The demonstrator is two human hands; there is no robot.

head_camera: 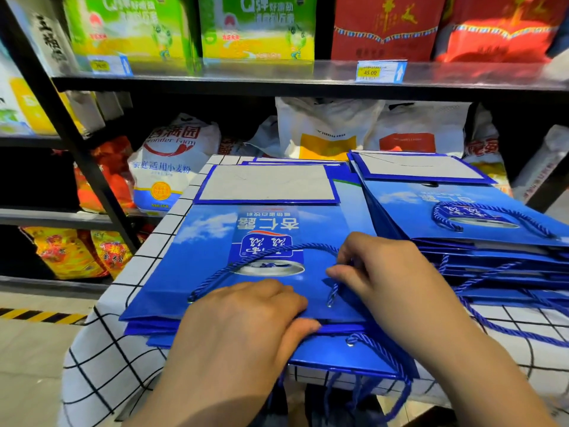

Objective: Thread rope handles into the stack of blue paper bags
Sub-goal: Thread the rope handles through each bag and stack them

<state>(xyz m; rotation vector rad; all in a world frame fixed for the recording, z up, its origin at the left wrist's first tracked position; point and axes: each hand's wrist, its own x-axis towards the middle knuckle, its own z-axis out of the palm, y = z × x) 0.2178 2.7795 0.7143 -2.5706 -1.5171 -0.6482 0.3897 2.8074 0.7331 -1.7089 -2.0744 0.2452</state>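
The second end of the rope handle (264,257) looks to be going through the right-hand hole of the top bag (200,257), which lies on its stack at lower centre of the frame, on the checked table (101,343). The right hand (378,272) pinches the cord by that hole, and the left hand (246,315) presses flat on the near edge. Next, I judge, the end needs drawing through and securing inside the lip of this glossy blue, flat-folded bag printed with sky and a can.

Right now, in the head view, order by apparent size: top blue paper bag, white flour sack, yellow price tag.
top blue paper bag
white flour sack
yellow price tag
Gaps are clear despite distance.
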